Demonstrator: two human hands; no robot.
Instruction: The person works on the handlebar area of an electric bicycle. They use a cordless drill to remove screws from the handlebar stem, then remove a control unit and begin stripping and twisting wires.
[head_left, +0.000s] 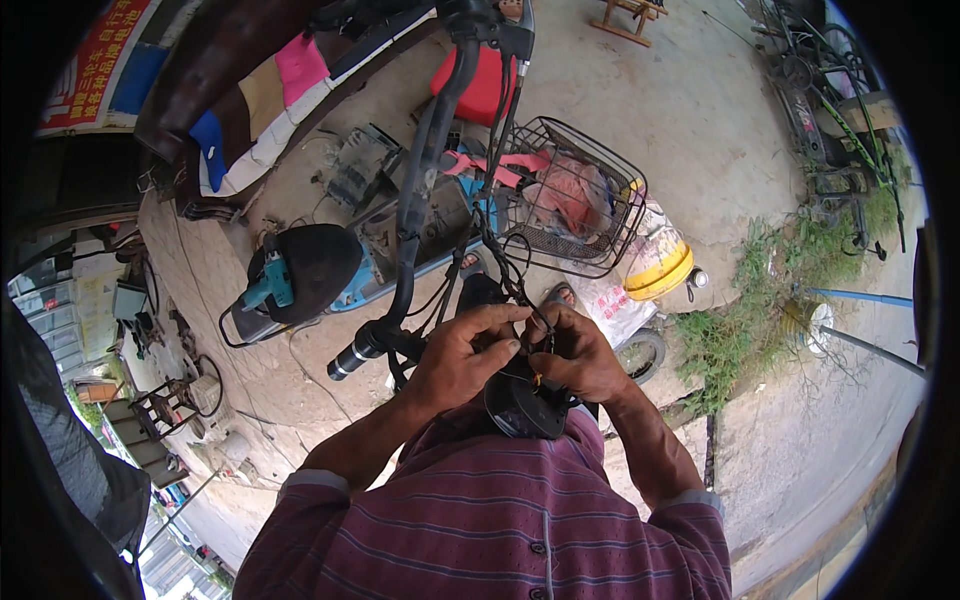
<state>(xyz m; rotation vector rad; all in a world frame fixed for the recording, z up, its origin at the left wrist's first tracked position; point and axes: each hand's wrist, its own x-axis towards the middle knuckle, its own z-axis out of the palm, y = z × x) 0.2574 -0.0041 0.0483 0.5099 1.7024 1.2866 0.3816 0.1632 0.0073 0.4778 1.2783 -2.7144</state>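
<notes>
My left hand [465,352] and my right hand [582,355] meet in front of my chest, with their fingertips closed around thin dark wires [546,338]. The exact pinch is partly hidden by the fingers. Just below the hands, a black round housing [522,408] rests close against my striped shirt, with a small yellowish wire end [538,380] by its upper side. Ahead, cables [510,262] run down from a bicycle-type handlebar [410,200]. The handlebar's near grip [352,357] points to the left of my left hand.
A wire basket [625,235] holding a pinkish cloth lies beyond my hands. The blue vehicle's black seat [318,268] carries a teal power drill [272,280]. A yellow-rimmed bucket [660,272], a red stool [470,88], a sofa [185,100] and weeds [730,345] stand around.
</notes>
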